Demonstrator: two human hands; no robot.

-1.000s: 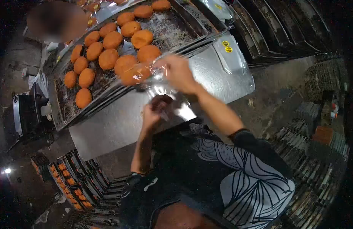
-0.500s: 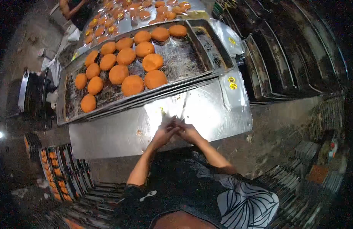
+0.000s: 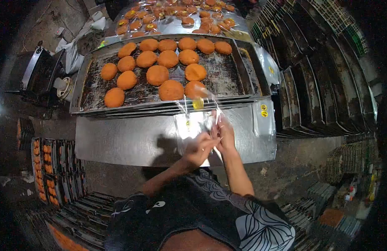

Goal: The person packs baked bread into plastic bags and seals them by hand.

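Note:
My right hand (image 3: 225, 136) is closed on a thin clear plastic bag (image 3: 218, 109) with a yellow label, raised over the near edge of the baking tray (image 3: 225, 85). The bag is blurred, and bright glints run along it. Close beside it, my left hand (image 3: 200, 150) is smeared by motion, its fingers near the right thumb; whether they grip the bag I cannot make out. Several round orange-brown buns (image 3: 171, 90) lie on the dark, worn tray. Under my hands, more clear bags with yellow labels (image 3: 188, 124) lie on the metal table (image 3: 118, 136).
Several bagged buns (image 3: 187, 21) cover the far end of the table. Tall stacks of dark trays (image 3: 315, 79) stand at the right. On the left are racks holding buns (image 3: 47, 161) and a dark metal box (image 3: 32, 71). Labelled plastic (image 3: 264, 113) lies by the tray's right corner.
My hands, together low over the table before, have moved apart and to the right. A clear bag now shows raised from the right hand. The view has shifted, so the tray sits lower and straighter.

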